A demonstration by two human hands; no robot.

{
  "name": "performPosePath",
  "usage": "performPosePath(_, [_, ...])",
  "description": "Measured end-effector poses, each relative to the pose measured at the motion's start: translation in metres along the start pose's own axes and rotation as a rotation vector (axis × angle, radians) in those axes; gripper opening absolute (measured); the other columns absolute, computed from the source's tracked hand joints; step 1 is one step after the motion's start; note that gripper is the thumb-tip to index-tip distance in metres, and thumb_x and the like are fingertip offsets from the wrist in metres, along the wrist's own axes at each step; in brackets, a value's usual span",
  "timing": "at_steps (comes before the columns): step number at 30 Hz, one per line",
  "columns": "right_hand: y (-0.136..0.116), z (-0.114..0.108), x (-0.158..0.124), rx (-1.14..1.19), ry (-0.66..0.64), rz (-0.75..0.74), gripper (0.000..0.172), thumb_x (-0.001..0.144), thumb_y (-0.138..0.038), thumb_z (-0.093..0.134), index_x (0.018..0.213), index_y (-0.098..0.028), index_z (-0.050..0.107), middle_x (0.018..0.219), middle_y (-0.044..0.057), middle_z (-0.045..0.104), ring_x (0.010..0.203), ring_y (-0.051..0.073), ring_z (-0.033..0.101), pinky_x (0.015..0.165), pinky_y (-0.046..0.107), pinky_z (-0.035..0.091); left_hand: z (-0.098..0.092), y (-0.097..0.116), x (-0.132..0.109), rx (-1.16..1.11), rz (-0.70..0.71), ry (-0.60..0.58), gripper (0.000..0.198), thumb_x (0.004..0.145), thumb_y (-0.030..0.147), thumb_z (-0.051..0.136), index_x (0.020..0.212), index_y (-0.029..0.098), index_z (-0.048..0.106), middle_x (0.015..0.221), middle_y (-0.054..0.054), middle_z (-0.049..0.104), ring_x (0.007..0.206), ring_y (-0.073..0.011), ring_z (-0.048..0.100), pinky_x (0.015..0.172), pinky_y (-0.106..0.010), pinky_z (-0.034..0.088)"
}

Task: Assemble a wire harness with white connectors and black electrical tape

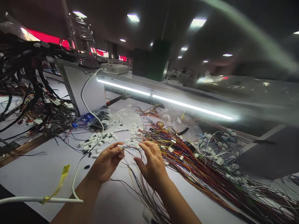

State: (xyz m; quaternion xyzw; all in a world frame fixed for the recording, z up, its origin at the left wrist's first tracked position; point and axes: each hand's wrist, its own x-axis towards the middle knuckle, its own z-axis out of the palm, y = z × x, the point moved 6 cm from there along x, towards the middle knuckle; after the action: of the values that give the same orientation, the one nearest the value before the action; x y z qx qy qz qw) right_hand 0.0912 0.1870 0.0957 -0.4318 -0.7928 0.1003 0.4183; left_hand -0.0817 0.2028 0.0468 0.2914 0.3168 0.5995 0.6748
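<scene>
My left hand point(108, 163) pinches a small white connector point(120, 146) between thumb and fingertips. Thin dark and coloured wires point(132, 148) run from that connector toward my right hand point(153, 163). The right hand's thumb and fingers are apart around these wires; whether it grips one cannot be made out. Below the hands, a loose bundle of wires point(146, 194) trails toward the front edge. Behind the left hand lies a pile of white connectors point(94, 140), with a few small black pieces point(87, 167) nearer by.
A thick bundle of red, yellow and dark wires point(201, 174) spreads over the right. White cables point(210, 146) tangle beyond it. A white cord point(82, 93) hangs at the left near a blue-labelled bottle point(85, 119). A lit tube point(191, 107) runs under the shelf.
</scene>
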Motion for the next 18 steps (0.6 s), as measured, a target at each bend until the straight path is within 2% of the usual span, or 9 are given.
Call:
performPosePath(1, [-0.005,0.007,0.006,0.01,-0.059,-0.006,0.046,0.085,-0.028,0.061,0.129,-0.02,0.05,0.13,0.013,0.053,0.122,0.028,0.046,0.102,0.046,0.037,-0.003,0.006,0.001,-0.061,0.02,0.027,0.02,0.072,0.021,0.074,0.091,0.016,0.07,0.061,0.003,0.051,0.06,-0.009,0.046,0.062,-0.021,0.043])
performPosePath(3, [-0.017,0.03,0.017,0.093,-0.245,0.027,0.052,0.088,-0.028,0.057,0.137,-0.02,0.041,0.13,0.012,0.055,0.116,0.024,0.053,0.097,0.04,0.042,-0.013,0.016,0.002,-0.103,0.031,0.084,0.019,0.07,0.022,0.074,0.088,0.015,0.071,0.058,0.003,0.049,0.058,-0.0091,0.044,0.059,-0.021,0.043])
performPosePath(5, [-0.031,0.056,0.024,0.138,-0.431,0.096,0.044,0.092,-0.03,0.049,0.135,-0.022,0.042,0.115,0.008,0.065,0.097,0.021,0.063,0.083,0.033,0.048,-0.027,0.027,0.003,-0.019,0.072,0.158,0.018,0.069,0.022,0.074,0.084,0.015,0.071,0.057,0.003,0.05,0.057,-0.0084,0.044,0.057,-0.019,0.041])
performPosePath(7, [-0.046,0.075,0.028,0.062,-0.534,0.155,0.032,0.095,-0.033,0.042,0.125,-0.023,0.051,0.101,0.006,0.07,0.086,0.021,0.066,0.072,0.031,0.047,-0.043,0.041,0.003,0.154,0.147,0.224,0.016,0.068,0.022,0.074,0.081,0.013,0.071,0.056,0.002,0.052,0.055,-0.0074,0.043,0.053,-0.016,0.038])
performPosePath(10, [-0.064,0.091,0.032,-0.106,-0.58,0.172,0.031,0.097,-0.037,0.034,0.108,-0.02,0.059,0.09,0.009,0.071,0.079,0.024,0.066,0.064,0.031,0.043,-0.063,0.057,0.002,0.292,0.182,0.245,0.013,0.066,0.021,0.075,0.074,0.012,0.071,0.053,0.003,0.051,0.051,-0.0063,0.041,0.048,-0.015,0.034])
performPosePath(12, [-0.07,0.097,0.032,-0.099,-0.599,0.168,0.034,0.098,-0.037,0.032,0.099,-0.019,0.06,0.084,0.009,0.07,0.074,0.023,0.064,0.06,0.029,0.04,-0.069,0.058,0.002,0.201,0.129,0.211,0.013,0.063,0.021,0.076,0.071,0.012,0.07,0.05,0.004,0.048,0.047,-0.0056,0.038,0.045,-0.016,0.034])
performPosePath(15, [-0.065,0.099,0.034,0.05,-0.545,0.236,0.034,0.098,-0.035,0.032,0.09,-0.019,0.06,0.079,0.006,0.068,0.07,0.019,0.061,0.058,0.026,0.039,-0.06,0.048,0.002,-0.007,0.035,0.12,0.02,0.064,0.025,0.078,0.078,0.012,0.072,0.054,0.003,0.052,0.049,-0.0062,0.042,0.05,-0.018,0.042])
performPosePath(18, [-0.053,0.094,0.036,0.18,-0.423,0.295,0.032,0.098,-0.031,0.033,0.091,-0.019,0.061,0.079,0.004,0.067,0.07,0.016,0.06,0.058,0.024,0.04,-0.041,0.031,0.001,-0.017,-0.073,-0.002,0.022,0.069,0.029,0.079,0.082,0.012,0.072,0.064,-0.002,0.06,0.06,-0.0102,0.053,0.063,-0.022,0.05])
